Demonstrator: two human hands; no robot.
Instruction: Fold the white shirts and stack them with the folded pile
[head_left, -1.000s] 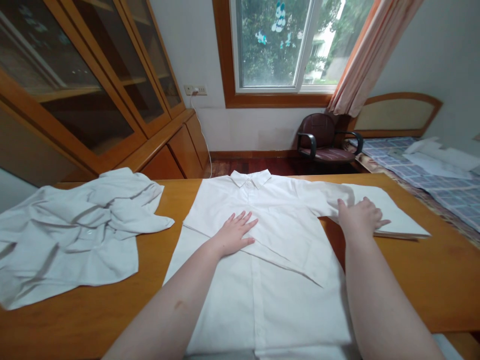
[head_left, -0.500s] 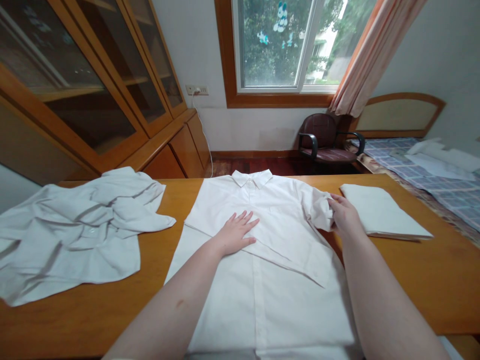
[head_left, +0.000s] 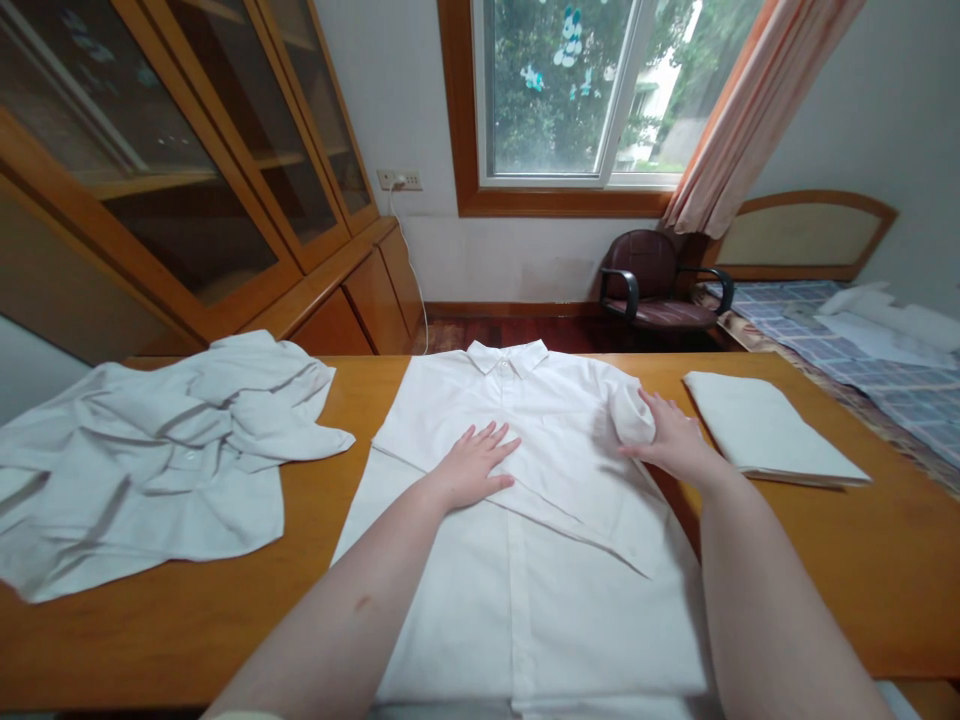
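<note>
A white collared button-up shirt [head_left: 570,610] lies front side up in front of me, one long sleeve folded slantwise across its chest. My left hand [head_left: 478,467] rests flat on that sleeve and the chest, fingers spread. At the shirt's right shoulder, the other sleeve [head_left: 631,412] is bunched into a loose roll. My right hand [head_left: 671,435] touches the outer side of this roll, with thumb and fingers apart around it. Part of the palm is turned from view.
A crumpled white garment [head_left: 180,460] lies at the left of the wooden table [head_left: 810,560]. A neatly folded white cloth item [head_left: 772,425] sits at the right. Beyond the table stand a dark red armchair [head_left: 652,275], a bed [head_left: 892,370] and a glass-fronted cabinet [head_left: 247,270].
My right hand has gone from pinching the sleeve's end to spread fingers against it, and the sleeve has moved inward toward the shoulder. My left hand stays in place.
</note>
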